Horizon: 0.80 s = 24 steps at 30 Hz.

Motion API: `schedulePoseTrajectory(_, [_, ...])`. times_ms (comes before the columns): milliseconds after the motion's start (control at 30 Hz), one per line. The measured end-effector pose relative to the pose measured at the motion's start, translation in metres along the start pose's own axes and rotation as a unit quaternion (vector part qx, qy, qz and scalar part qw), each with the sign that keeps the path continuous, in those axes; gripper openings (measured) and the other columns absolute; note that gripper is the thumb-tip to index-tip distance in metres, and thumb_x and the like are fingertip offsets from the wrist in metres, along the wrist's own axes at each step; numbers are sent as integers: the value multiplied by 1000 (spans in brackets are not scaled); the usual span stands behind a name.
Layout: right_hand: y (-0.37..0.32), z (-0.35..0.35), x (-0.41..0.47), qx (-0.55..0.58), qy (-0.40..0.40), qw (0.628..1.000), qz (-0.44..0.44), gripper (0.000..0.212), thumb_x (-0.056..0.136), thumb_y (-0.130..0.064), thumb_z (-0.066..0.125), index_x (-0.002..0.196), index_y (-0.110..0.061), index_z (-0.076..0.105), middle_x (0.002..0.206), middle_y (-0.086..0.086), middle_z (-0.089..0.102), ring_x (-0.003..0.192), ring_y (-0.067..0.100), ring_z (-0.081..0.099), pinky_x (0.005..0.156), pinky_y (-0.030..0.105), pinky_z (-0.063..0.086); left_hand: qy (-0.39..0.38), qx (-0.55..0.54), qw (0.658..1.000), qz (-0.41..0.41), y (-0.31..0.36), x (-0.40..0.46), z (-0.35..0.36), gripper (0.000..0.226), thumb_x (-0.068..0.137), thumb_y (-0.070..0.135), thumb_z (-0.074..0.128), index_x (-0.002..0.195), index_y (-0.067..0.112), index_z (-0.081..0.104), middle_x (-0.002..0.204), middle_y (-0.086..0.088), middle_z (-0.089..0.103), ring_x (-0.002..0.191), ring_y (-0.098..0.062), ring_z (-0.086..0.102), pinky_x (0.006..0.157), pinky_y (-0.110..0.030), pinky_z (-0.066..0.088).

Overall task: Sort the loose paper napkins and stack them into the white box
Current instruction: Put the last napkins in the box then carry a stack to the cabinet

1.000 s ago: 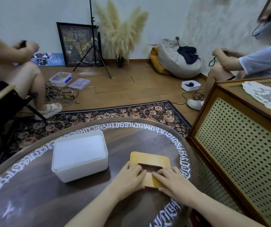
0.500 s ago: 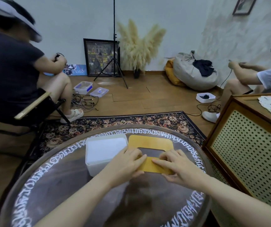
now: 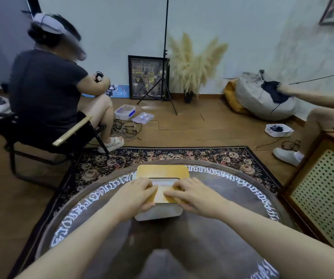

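Observation:
The white box (image 3: pixel 158 214) stands on the round dark table (image 3: pixel 222 198), just in front of me. A yellow wooden lid (image 3: pixel 162 171) with a rectangular slot lies on top of the box and covers most of it. My left hand (image 3: pixel 140 193) grips the lid's left side, with the fingers over the slot's edge. My right hand (image 3: pixel 190 193) holds the right side, its fingers lying across the top. A pale surface (image 3: pixel 163 181) shows through the slot; I cannot tell whether it is napkins. No loose napkins are in sight.
A wooden cabinet (image 3: pixel 323 194) with a perforated front stands close on the right. A person sits in a folding chair (image 3: pixel 69 135) at the left, and another person's arm and leg (image 3: pixel 323 109) are at the right. A patterned rug (image 3: pixel 162 156), cables and a tripod (image 3: pixel 165 77) lie beyond.
Both hands carried the wooden lid from the table to the right of the white box leftward onto the box. The view has swung left and risen.

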State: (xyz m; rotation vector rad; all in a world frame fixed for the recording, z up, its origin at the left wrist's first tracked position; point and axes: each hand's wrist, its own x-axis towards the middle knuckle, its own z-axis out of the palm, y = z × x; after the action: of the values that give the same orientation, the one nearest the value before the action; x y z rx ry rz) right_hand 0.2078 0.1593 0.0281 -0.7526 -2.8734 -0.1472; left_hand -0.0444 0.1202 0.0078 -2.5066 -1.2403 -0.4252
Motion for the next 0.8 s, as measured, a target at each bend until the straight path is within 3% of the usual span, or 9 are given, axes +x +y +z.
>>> schedulePoseTrajectory(133, [-1,17,17,-2,-10,1000,-2,42,87,-34,40,127,-30,51,102,1,56,92,19,50,77,30,41,-18,-8,1000,-15,-12,-10,9,44,79,53,42,98,20,63,88,3,59,72,-12,59,60,-19,46])
schedulePoseTrajectory(233, [0,26,25,-3,-12,1000,-7,42,87,-34,39,127,-31,50,101,0,55,90,18,50,76,26,32,-24,-22,999,-26,-16,-13,16,43,77,53,41,101,22,56,87,5,61,69,-9,60,55,-15,46])
schedulePoseTrajectory(367, [4,33,29,4,-23,999,-23,40,90,-33,37,127,-29,51,101,1,56,88,21,56,75,30,45,-51,-42,997,-41,-20,-15,23,45,76,56,38,99,25,63,86,10,61,67,-6,61,51,-13,44])
schedulePoseTrajectory(467, [6,33,30,21,-42,999,-17,42,91,-34,36,131,-29,50,106,3,57,93,23,55,78,33,45,-79,-53,994,-62,-23,-14,22,49,78,57,37,97,25,69,88,10,62,69,-6,63,52,-12,45])
schedulePoseTrajectory(533, [8,34,29,35,-54,998,-12,43,93,-34,35,133,-28,49,110,5,56,97,24,53,80,36,44,-95,-69,990,-72,-21,-12,17,54,80,59,35,102,22,68,95,7,62,78,-10,63,59,-15,47])
schedulePoseTrajectory(633, [10,35,26,31,-54,998,-7,40,94,-34,39,133,-30,48,111,3,55,96,23,53,78,36,43,-145,-111,977,-112,-18,-9,15,78,77,67,20,128,20,55,120,3,52,108,-17,53,83,-26,43])
schedulePoseTrajectory(800, [13,33,25,41,-75,996,0,45,94,-39,34,136,-29,48,116,4,55,102,25,52,82,38,42,-173,-126,967,-135,-13,-4,9,52,92,50,50,136,22,48,127,3,47,117,-16,46,91,-30,40])
